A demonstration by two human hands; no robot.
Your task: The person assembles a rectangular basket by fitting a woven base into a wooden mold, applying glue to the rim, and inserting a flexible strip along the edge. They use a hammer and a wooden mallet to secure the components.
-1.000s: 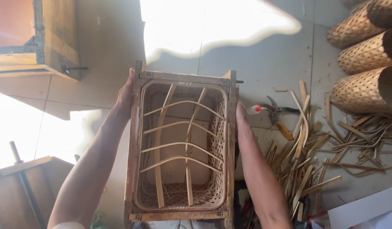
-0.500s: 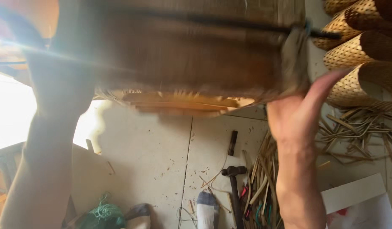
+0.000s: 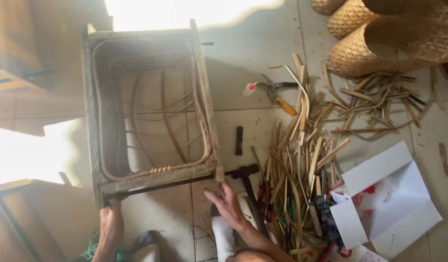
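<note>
Fingers of the left hand [image 3: 111, 221] grip the wooden frame's [image 3: 151, 177] near corner on the floor; the right hand [image 3: 227, 204] is spread open beside it; the weave looks barely begun, only ribs [image 3: 166, 114] in place.

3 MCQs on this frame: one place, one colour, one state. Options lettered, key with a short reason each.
1. Where does the hammer lie?
A. inside the wooden frame
B. on the floor between the frame and the pile of cane strips
C. on the white open box

2. What colour is the handle of the pliers?
A. yellow
B. blue
C. white

3. What is the left hand doing?
A. lying flat on the floor
B. holding the hammer
C. gripping the frame's near corner

Key: 1 B, the hammer head sits just right of the frame's near rail. 2 A, the grip shows yellow. 3 C, its fingers close on the corner post, while the right hand is open, near the hammer.
</note>
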